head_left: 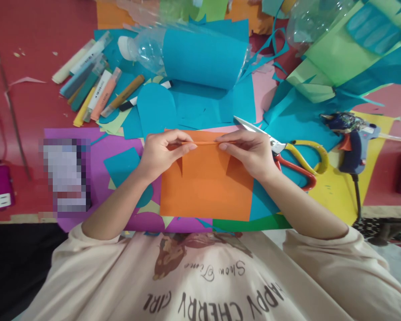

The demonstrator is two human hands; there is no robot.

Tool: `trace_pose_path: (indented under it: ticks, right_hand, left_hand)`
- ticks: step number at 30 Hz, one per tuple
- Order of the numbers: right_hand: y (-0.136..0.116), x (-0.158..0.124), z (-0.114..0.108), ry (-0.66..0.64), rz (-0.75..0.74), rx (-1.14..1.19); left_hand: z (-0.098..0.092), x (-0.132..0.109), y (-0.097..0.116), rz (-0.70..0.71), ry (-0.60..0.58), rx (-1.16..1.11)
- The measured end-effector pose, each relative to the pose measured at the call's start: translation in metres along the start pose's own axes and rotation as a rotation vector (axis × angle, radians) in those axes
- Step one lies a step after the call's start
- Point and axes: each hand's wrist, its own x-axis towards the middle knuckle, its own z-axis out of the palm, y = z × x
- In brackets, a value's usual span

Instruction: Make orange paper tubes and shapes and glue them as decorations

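Closest of all is a cream shirt (200,276) with dark letters on it, and two bare arms reach out from it. They go to a square of orange paper (205,187) that lies flat right in front of the person. Its far side is curled up into a thin rolled edge (205,142). That roll runs from side to side, like a long skinny straw. The left hand (162,154) pinches the roll near its left end, thumb and fingers pressed together on it. The right hand (247,151) pinches it near its right end in the same way. Both hands are on the roll, so neither one is nearer. The flat part of the orange paper lies between the hands and the person's body.

Just right of the orange paper lie scissors (287,154) with yellow and red handles, their tips near its far right corner. Further right is a blue glue gun (352,138). Purple paper (100,187) sticks out to the left of the orange paper. Beyond the orange paper, blue paper (203,58) is wrapped around a clear plastic bottle (143,47) lying on its side. Beyond and to the left is a bunch of marker pens (90,84) on the red tabletop (36,44).
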Motion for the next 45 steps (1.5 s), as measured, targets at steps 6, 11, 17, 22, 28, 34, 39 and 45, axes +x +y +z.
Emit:
trace_pose_path:
  ticks: [6,11,17,22,28,34,39,45]
  right_hand:
    - [-0.0003,0.0000,0.0010,-0.002,0.002,0.028]
    - [0.0002,0.0008,0.0001,-0.003,0.022,0.027]
    - [0.0018,0.0009,-0.0007,-0.035,0.032,0.019]
    - [0.0024,0.0007,-0.0007,-0.052,0.024,0.060]
    - [0.0021,0.0008,-0.0022,-0.082,0.069,0.064]
    - [0.0041,0.0016,-0.0023,-0.058,0.111,0.136]
    - [0.0040,0.0020,-0.0017,-0.053,0.161,0.188]
    - [0.0000,0.0011,-0.0002,-0.078,0.148,0.145]
  left_hand:
    - [-0.0019,-0.0011,-0.0003,0.030,0.010,0.072]
    - [-0.0023,-0.0018,0.0015,0.000,0.003,0.072]
    - [-0.0014,-0.0035,0.0016,0.025,-0.067,0.032]
    - [-0.0012,-0.0045,0.0016,0.046,-0.052,0.069]
    - [-0.0034,-0.0037,0.0045,0.022,-0.051,0.076]
    - [-0.0090,-0.0025,0.0070,0.054,-0.125,0.045]
    - [-0.0091,-0.0030,0.0040,0.026,-0.192,-0.048]
    - [-0.0040,-0.0020,0.0048,-0.029,-0.195,-0.092]
